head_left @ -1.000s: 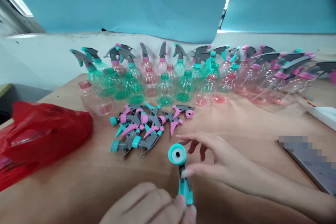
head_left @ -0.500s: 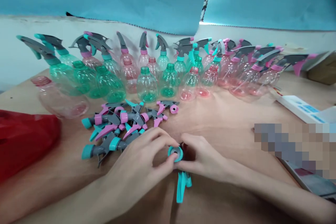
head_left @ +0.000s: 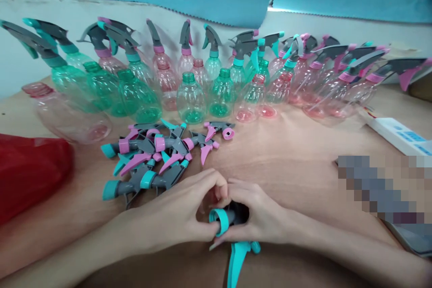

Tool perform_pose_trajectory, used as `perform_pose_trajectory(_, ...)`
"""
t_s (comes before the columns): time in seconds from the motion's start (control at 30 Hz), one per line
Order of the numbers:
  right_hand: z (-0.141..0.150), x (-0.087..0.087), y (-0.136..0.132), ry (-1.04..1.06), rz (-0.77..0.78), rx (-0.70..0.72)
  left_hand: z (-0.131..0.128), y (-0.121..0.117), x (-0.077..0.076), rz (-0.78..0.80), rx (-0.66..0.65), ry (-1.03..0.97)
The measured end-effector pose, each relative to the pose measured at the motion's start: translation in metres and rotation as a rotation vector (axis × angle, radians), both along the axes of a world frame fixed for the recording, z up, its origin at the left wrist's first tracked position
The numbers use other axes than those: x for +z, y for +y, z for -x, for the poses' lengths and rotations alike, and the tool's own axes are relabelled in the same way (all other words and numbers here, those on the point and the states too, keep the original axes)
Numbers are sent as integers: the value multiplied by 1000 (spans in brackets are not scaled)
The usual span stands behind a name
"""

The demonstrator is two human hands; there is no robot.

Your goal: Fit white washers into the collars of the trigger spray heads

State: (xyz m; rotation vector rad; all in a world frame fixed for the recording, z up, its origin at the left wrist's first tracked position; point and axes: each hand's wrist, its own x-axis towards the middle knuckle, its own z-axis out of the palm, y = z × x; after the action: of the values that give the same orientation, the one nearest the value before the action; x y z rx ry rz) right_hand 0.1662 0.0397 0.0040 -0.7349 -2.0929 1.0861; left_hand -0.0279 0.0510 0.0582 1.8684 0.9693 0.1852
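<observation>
A trigger spray head (head_left: 222,222) with a turquoise collar and trigger is held between my two hands at the front of the table. My right hand (head_left: 265,213) wraps round its grey body, hiding much of it; the turquoise trigger hangs out below. My left hand (head_left: 184,209) has its thumb against the collar, whose open end faces left, and its fingers curl above. Close to that hand lies a pile of loose spray heads (head_left: 135,186), grey with pink or turquoise parts.
Behind the pile stand green and pink clear bottles (head_left: 191,103), some open-necked, others fitted with spray heads (head_left: 212,38). A red bag (head_left: 33,175) lies at the left. On the right are a white box (head_left: 401,137) and a blurred-out flat object (head_left: 381,193).
The spray head's collar has turned from facing me to facing left. Both hands sit slightly lower around it, and the left fingers have come off the collar's top. The view has shifted a little.
</observation>
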Motion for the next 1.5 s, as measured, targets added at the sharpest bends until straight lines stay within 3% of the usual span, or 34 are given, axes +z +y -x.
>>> perform_pose_trajectory(0.1,0,0,-1,26,-12,12,-1,-4,-5,39,35,-9)
perform_pose_trajectory(0.33,-1,-3,0,-1,-23,38,-3,-13,-9,-127,51,67)
perform_pose_trajectory(0.57,-3,-3,1,-56,-114,-52,-4,-16,-2,-284,49,97)
perform_pose_trajectory(0.73,-1,-2,-2,-35,-204,-170,-6,-20,-8,-326,181,118)
perform_pose_trajectory(0.97,4,-2,-7,-50,-315,-195,-6,-18,1,-434,188,250)
perform_pose_trajectory(1.2,5,0,-11,-42,-530,-264,-6,-21,4,-404,212,305)
perform_pose_trajectory(1.5,7,2,-16,-133,-599,-346,-9,-32,2,-449,281,253)
